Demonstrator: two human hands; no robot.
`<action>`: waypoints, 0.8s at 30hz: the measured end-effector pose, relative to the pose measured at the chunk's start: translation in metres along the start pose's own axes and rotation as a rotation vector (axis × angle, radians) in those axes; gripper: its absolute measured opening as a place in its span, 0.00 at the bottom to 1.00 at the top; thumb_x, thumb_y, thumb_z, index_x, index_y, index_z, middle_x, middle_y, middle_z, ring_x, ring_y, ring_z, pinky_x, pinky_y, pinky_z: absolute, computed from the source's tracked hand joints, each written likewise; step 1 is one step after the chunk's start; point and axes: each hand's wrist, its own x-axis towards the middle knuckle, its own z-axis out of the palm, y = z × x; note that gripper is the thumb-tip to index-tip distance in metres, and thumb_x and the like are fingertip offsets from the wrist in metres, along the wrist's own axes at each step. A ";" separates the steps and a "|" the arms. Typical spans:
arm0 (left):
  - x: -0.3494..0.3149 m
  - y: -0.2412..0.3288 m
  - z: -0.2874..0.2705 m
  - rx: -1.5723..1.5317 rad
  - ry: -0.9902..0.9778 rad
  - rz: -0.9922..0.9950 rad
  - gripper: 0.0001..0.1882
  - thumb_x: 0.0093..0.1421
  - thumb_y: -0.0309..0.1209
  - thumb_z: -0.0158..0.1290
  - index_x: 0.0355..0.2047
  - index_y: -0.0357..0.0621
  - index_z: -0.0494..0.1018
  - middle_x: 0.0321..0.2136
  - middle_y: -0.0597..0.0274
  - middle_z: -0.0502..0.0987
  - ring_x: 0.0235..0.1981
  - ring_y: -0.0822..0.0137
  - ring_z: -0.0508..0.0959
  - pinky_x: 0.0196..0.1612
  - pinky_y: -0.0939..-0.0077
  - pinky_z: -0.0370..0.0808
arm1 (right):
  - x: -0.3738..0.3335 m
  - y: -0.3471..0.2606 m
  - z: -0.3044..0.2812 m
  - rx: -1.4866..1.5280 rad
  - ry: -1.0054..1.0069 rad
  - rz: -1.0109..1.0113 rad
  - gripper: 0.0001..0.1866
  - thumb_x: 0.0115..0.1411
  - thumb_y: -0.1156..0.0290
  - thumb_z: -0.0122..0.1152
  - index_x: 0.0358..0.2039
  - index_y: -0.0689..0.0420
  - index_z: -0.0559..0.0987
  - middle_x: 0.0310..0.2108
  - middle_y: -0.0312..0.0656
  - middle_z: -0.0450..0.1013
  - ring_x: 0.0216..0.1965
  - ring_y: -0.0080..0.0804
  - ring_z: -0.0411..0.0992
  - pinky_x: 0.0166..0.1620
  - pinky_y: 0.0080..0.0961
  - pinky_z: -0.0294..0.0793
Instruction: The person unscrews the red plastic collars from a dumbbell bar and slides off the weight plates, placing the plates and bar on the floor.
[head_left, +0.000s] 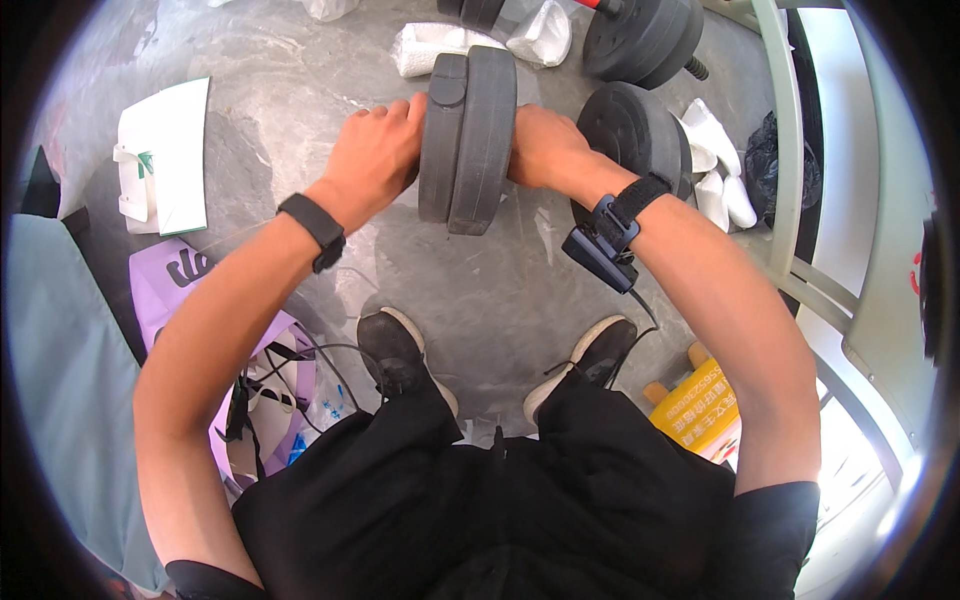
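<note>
Two dark grey weight plates stand on edge side by side between my hands. A rounded grey block sits at the upper rim of the left, smaller plate. My left hand is closed against the left face, its knuckles up and fingertips partly hidden by the plate. From the other side my right hand presses on the right face, with most of its fingers out of sight behind the plate. Whether a bar runs through the plates is hidden. It is also unclear whether they rest on the floor.
Right of my right hand lies another weight plate; beyond it is a dumbbell with a red handle. White foam pieces and a metal frame stand right. At left are a white box and a purple bag.
</note>
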 end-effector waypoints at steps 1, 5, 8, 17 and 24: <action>0.001 -0.006 0.002 -0.035 -0.130 -0.019 0.16 0.52 0.26 0.56 0.39 0.35 0.64 0.22 0.48 0.76 0.23 0.47 0.78 0.27 0.57 0.74 | -0.003 -0.001 0.001 0.001 0.023 -0.015 0.11 0.51 0.73 0.60 0.35 0.63 0.81 0.36 0.55 0.78 0.41 0.54 0.77 0.43 0.42 0.77; -0.002 -0.010 0.003 -0.103 -0.329 -0.047 0.15 0.54 0.29 0.56 0.37 0.36 0.64 0.19 0.50 0.76 0.21 0.48 0.78 0.25 0.60 0.74 | -0.011 -0.005 0.002 -0.039 0.041 -0.019 0.11 0.51 0.74 0.61 0.35 0.61 0.81 0.35 0.55 0.79 0.40 0.54 0.77 0.43 0.42 0.77; -0.002 -0.014 0.005 -0.120 -0.298 -0.013 0.15 0.55 0.30 0.56 0.36 0.35 0.64 0.17 0.50 0.75 0.21 0.48 0.78 0.25 0.59 0.74 | -0.012 -0.002 0.007 -0.036 0.091 -0.073 0.10 0.51 0.75 0.60 0.35 0.60 0.81 0.35 0.55 0.78 0.40 0.53 0.77 0.42 0.42 0.77; 0.007 -0.014 0.002 -0.099 -0.333 -0.013 0.12 0.53 0.27 0.53 0.34 0.34 0.64 0.16 0.49 0.75 0.20 0.47 0.78 0.24 0.58 0.74 | -0.013 -0.003 0.007 -0.056 0.118 -0.051 0.09 0.52 0.77 0.57 0.35 0.58 0.81 0.34 0.54 0.78 0.40 0.54 0.77 0.43 0.43 0.76; 0.010 -0.010 -0.004 -0.134 -0.362 -0.050 0.12 0.52 0.28 0.53 0.34 0.34 0.65 0.17 0.47 0.75 0.22 0.45 0.78 0.26 0.57 0.75 | -0.017 -0.003 0.009 -0.056 0.152 -0.079 0.08 0.52 0.78 0.57 0.33 0.59 0.80 0.33 0.54 0.78 0.39 0.54 0.77 0.42 0.43 0.77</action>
